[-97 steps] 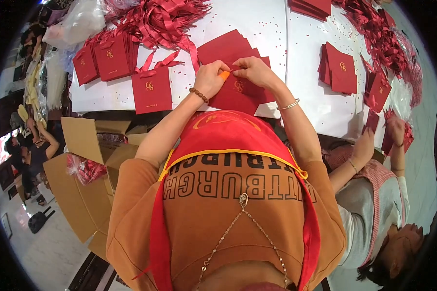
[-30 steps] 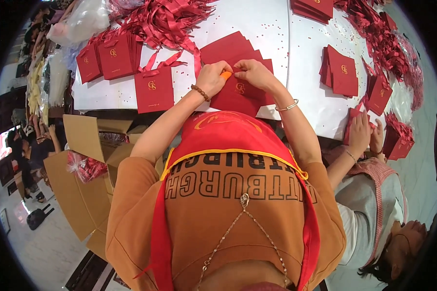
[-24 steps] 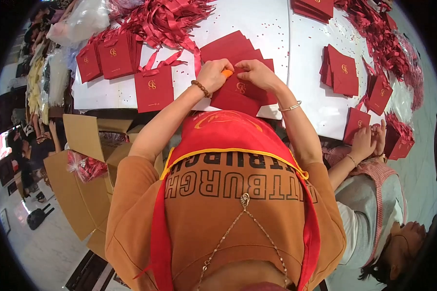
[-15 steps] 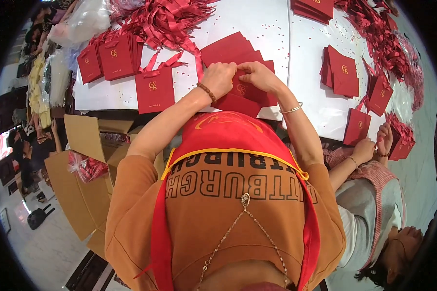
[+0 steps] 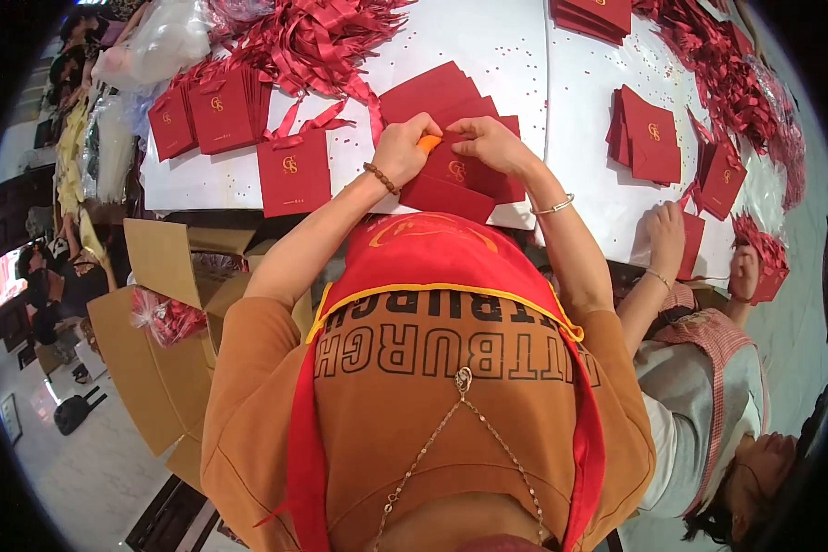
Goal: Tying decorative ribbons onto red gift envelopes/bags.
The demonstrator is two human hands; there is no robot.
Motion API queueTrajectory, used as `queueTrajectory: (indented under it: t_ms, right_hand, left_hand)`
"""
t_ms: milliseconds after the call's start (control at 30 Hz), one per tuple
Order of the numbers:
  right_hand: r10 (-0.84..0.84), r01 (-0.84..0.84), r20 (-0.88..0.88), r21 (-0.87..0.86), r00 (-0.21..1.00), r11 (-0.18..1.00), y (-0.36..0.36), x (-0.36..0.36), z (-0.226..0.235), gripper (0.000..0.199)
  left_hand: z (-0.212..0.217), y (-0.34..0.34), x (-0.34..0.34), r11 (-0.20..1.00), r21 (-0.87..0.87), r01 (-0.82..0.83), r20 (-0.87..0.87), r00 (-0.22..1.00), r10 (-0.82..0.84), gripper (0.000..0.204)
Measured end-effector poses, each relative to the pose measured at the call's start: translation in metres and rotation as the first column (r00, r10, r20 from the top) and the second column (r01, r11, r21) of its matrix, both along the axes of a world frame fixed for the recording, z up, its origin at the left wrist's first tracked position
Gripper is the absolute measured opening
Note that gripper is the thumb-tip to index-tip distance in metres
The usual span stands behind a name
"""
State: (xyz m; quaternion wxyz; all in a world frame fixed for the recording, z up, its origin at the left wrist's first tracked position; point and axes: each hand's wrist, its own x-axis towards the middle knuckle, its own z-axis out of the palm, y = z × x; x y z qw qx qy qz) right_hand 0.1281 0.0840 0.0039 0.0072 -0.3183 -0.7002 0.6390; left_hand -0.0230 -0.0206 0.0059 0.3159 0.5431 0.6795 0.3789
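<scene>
Head view: left hand [image 5: 403, 152] pinching small orange tool [image 5: 429, 143], right hand [image 5: 489, 143] gripping flat dark-red paper envelope [image 5: 460, 172] directly between them, long axis slanting rightward.

Bright, even overhead light floods the white table [image 5: 506, 55], casting only soft shadows. Fisheye distortion bends its edges, a black vignette rings the frame, and the periphery blurs slightly.

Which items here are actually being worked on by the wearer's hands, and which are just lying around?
In hand:
left hand
right hand
red envelope
orange tool

Lying about:
ribbon pile
single envelope
cardboard box
co-worker's envelopes
</scene>
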Motion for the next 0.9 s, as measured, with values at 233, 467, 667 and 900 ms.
queueTrajectory:
  t_ms: [233, 467, 667, 900]
  right_hand:
    - [-0.015, 0.016, -0.026, 0.027, 1.000, 1.000, 0.001, 0.002, 0.000, 0.036]
    - [0.000, -0.001, 0.007, 0.158, 1.000, 0.988, -0.008, 0.002, 0.010, 0.030]
    - [-0.044, 0.030, 0.072, 0.190, 0.996, 0.981, -0.012, 0.003, 0.012, 0.030]
    - [-0.084, 0.029, 0.144, 0.347, 0.986, 0.937, -0.022, -0.001, 0.021, 0.028]
  left_hand:
    - [0.006, 0.001, 0.006, 1.000, -0.002, 0.020, -0.124, 0.992, -0.021, 0.008]
    - [0.006, 0.001, 0.014, 0.968, 0.117, 0.223, -0.590, 0.799, -0.113, 0.009]
    - [0.009, -0.001, 0.020, 0.961, 0.143, 0.235, -0.623, 0.776, -0.097, 0.008]
    - [0.021, 0.002, 0.019, 0.999, -0.047, 0.020, -0.244, 0.969, -0.031, 0.019]
